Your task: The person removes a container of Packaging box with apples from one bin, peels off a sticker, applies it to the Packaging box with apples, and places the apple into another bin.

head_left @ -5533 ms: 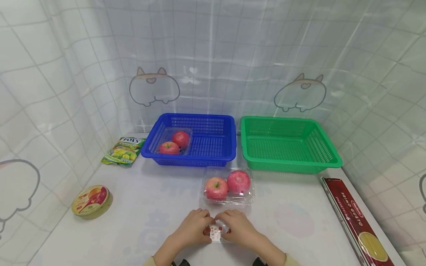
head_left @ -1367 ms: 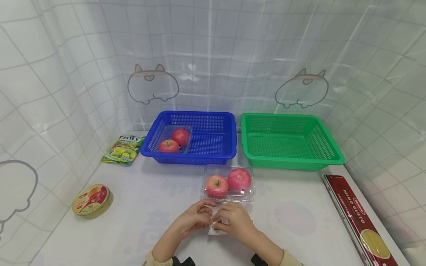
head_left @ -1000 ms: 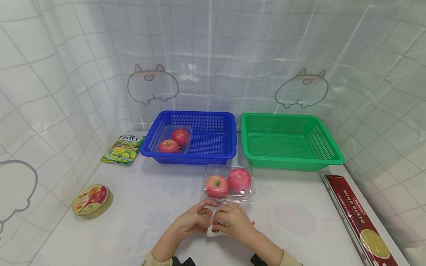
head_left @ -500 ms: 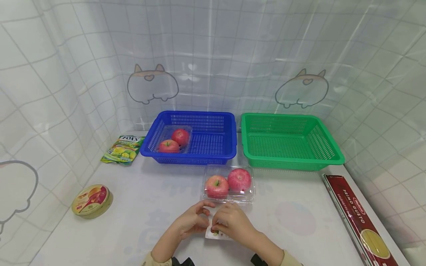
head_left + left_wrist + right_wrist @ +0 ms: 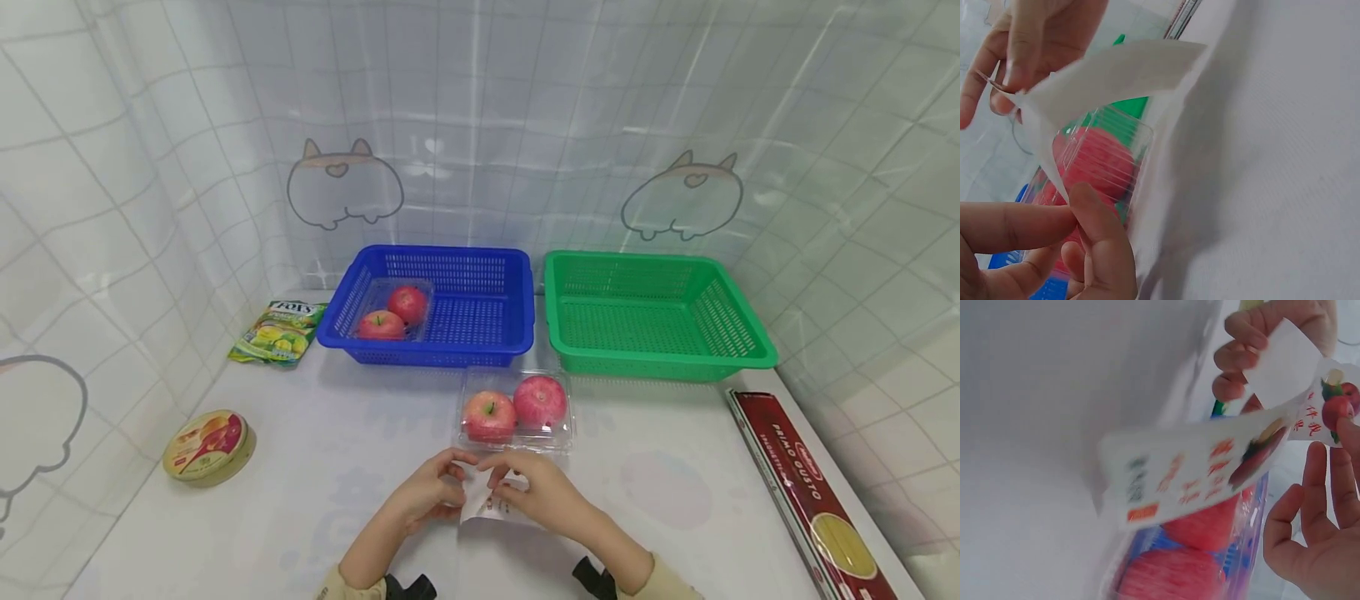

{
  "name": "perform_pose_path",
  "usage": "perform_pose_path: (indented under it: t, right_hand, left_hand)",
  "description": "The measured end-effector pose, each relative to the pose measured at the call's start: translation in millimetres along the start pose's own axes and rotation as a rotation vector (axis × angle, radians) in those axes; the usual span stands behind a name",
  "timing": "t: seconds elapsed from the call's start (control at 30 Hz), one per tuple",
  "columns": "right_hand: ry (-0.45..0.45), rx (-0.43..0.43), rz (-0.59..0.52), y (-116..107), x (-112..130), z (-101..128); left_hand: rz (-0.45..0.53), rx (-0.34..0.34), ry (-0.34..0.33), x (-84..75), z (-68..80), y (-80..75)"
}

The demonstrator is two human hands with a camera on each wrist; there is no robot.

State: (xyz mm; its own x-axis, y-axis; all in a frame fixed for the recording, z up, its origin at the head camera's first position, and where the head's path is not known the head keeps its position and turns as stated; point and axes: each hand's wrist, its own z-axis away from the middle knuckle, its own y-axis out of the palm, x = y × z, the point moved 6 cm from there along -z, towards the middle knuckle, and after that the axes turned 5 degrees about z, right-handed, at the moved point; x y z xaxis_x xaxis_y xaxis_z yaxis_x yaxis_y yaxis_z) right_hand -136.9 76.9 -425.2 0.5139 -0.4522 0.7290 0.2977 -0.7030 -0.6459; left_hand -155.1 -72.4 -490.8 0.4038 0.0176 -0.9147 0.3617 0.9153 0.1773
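1. Here the printed paper strip is held over the tabletop, centred toward the near edge, which is cut off.
2. One corner is pinched between thumb and forefinger of the left hand; another part is pinched by the right hand, close by but apart.
3. Apple pictures and red lettering are shown, much of it blurred; whether the white flap belongs to the same sheet cannot be told.
4. Just beyond, two apples are enclosed in a clear container, its walls barely made out.
5. At the far edge, a second apple container is partly masked by the rim of the blue basket; to its right is set the green basket.
6. The far left corner is taken by a sweets bag, the left edge by a round tin, the right edge by a spaghetti packet, cut off below.
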Motion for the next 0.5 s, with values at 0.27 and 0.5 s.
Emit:
perform_pose_path:
  t: [0.27,0.5]
  right_hand:
    - [0.113,-0.069,-0.186,-19,-7,-2]
    - [0.228,-0.232,-0.346,-41,-13,-6]
  left_hand:
    - [-0.061,-0.052,0.010,0.7,-0.8,-1.0]
    - [-0.126,-0.081,0.029,0.1,-0.5,-0.8]
